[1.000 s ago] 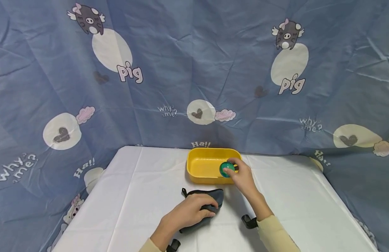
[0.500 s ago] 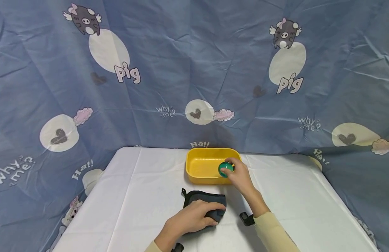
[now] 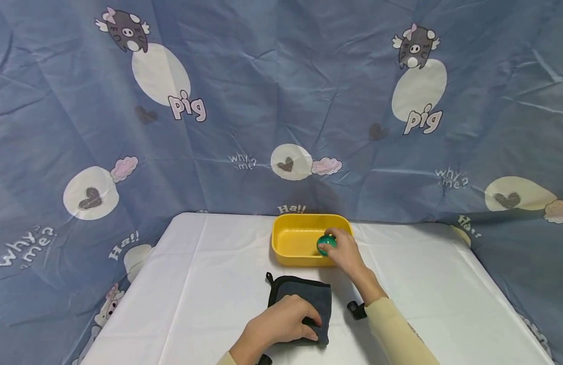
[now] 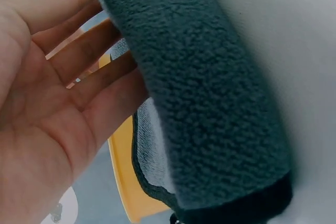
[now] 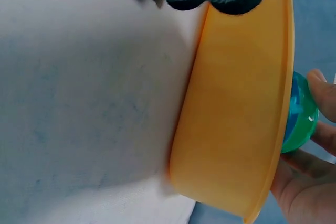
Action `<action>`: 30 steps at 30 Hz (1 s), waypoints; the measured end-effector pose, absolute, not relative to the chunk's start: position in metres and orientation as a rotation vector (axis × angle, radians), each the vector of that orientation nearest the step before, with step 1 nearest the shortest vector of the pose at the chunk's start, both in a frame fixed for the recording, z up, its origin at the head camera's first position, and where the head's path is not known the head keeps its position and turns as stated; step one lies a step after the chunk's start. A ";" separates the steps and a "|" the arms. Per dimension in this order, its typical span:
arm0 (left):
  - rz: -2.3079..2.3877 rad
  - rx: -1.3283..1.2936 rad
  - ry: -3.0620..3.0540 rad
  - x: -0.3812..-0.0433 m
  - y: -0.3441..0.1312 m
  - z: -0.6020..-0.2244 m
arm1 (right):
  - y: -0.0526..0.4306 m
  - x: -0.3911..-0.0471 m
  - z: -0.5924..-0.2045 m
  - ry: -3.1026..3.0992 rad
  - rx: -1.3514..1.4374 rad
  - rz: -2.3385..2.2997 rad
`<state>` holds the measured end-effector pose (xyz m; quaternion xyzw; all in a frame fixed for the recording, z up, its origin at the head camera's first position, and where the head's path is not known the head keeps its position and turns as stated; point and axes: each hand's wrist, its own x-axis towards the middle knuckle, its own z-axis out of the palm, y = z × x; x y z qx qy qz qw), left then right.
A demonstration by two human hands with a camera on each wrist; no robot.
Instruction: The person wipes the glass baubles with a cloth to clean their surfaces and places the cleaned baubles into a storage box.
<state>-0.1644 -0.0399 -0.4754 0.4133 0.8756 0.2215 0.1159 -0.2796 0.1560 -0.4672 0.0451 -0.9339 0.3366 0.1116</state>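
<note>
A dark grey cloth (image 3: 304, 291) with black edging and a small loop lies on the white table, partly folded over. My left hand (image 3: 286, 322) is on the cloth's near part; in the left wrist view the fingers (image 4: 105, 85) go behind the folded fleecy layer, with the thumb at its edge. My right hand (image 3: 347, 253) holds a shiny green ball (image 3: 327, 245) between thumb and fingers, at the near right side of a yellow tub (image 3: 286, 260). In the right wrist view, the ball shows blue below the green and sits partly hidden behind the tub's rim.
The yellow tub stands near the table's back edge, just beyond the cloth. A white sheet covers the table (image 3: 208, 284). A blue patterned curtain (image 3: 245, 101) hangs behind and along both sides. Black wrist straps (image 3: 356, 310) show below the hands.
My left hand has drawn toward me and slightly right, and the cloth has spread from a bunched fold to a squarer, flatter shape. The right hand keeps the ball at the tub, nearly still.
</note>
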 end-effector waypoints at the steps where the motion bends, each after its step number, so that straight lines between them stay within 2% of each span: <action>1: 0.636 1.238 2.573 -0.164 -0.040 -0.475 | 0.156 -0.281 -0.467 -2.750 0.137 0.978; 5: 0.578 1.307 2.596 -0.163 -0.039 -0.475 | 0.155 -0.284 -0.468 -2.775 0.143 0.949; 30: 0.530 1.312 2.575 -0.158 -0.038 -0.473 | 0.147 -0.292 -0.475 -2.945 0.103 0.729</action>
